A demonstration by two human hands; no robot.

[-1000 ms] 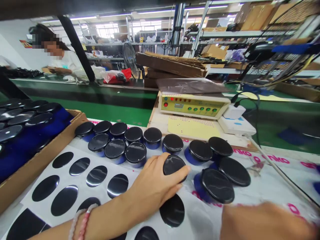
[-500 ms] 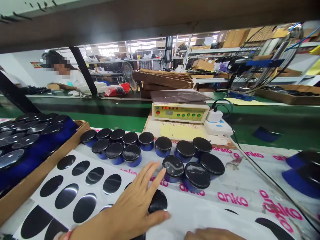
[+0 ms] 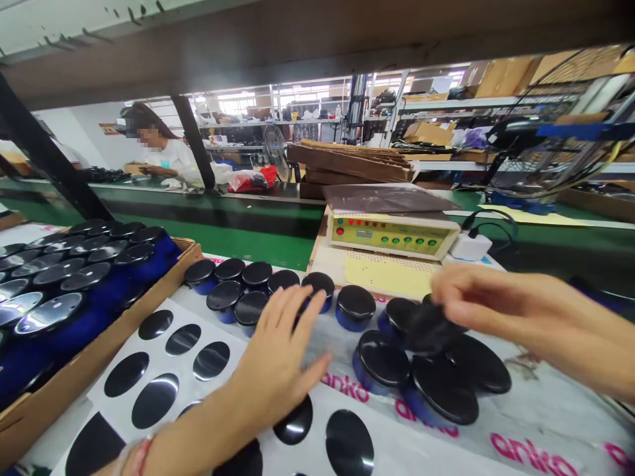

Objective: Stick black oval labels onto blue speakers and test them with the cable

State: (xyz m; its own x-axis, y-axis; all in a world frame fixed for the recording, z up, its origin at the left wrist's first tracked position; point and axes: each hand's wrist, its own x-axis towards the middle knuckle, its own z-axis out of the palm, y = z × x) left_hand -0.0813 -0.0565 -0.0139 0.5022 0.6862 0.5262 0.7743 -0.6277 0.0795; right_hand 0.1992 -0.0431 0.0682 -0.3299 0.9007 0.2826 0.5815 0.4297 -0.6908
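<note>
My right hand (image 3: 489, 301) is closed in a pinch on a black round sticker (image 3: 427, 328), blurred by motion, above the right-hand group of round blue pieces with glossy black tops (image 3: 381, 360). The sticker overlaps some of their tops in view, and I cannot tell whether it touches them. My left hand (image 3: 278, 350) is empty, its fingers spread. It hovers over the near edge of the rows of blue pieces (image 3: 224, 295) and partly hides some of them. Beneath its wrist lies a white sheet (image 3: 238, 334) with black round stickers (image 3: 155, 400).
At the left a cardboard box (image 3: 163, 291) holds many similar blue pieces. Behind the rows stands a yellow-fronted control box (image 3: 391, 235) with a white plug (image 3: 470, 246). A green conveyor belt (image 3: 258, 228) runs behind, and a person (image 3: 169, 155) sits beyond it.
My right hand has risen from the sheet at the bottom to above the right-hand pieces, with the black sticker in it. My left hand has moved up slightly. The view has turned left.
</note>
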